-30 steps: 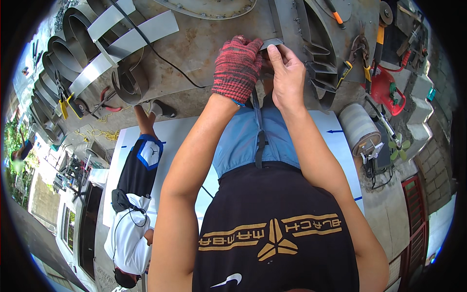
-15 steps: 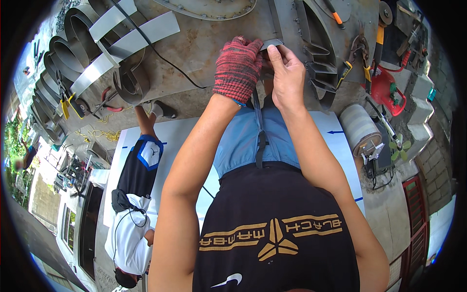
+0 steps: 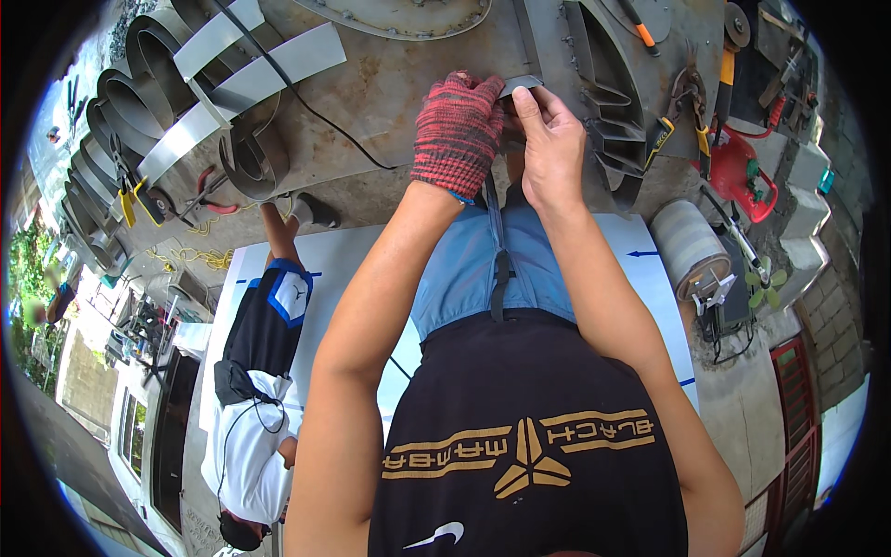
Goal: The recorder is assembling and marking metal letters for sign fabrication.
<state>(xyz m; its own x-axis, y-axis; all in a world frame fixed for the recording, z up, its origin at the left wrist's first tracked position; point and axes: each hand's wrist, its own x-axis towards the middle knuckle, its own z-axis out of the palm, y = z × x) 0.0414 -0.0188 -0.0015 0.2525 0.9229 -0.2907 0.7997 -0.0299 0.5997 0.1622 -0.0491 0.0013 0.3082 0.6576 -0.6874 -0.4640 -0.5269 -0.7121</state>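
A small curved strip of grey sheet metal (image 3: 521,84) is held up between my two hands at the near edge of the metal work table (image 3: 390,93). My left hand (image 3: 457,135), in a red and black knit glove, is closed on the strip's left end. My bare right hand (image 3: 554,148) pinches its right end, thumb on top and fingers curled behind. The strip's lower part is hidden by my hands. Just right of my right hand lies a curved metal frame (image 3: 617,121) with several thin cross pieces.
Bent metal strips (image 3: 153,70) crowd the table's left, with a black cable (image 3: 302,97) across it. Pliers (image 3: 121,190) lie at left. Right are a utility knife (image 3: 659,141), snips (image 3: 691,93), a red tank (image 3: 738,172) and a pail (image 3: 687,246). Another person (image 3: 255,408) stands at left.
The whole view has shifted very slightly. Both hands keep the same hold on the metal strip.
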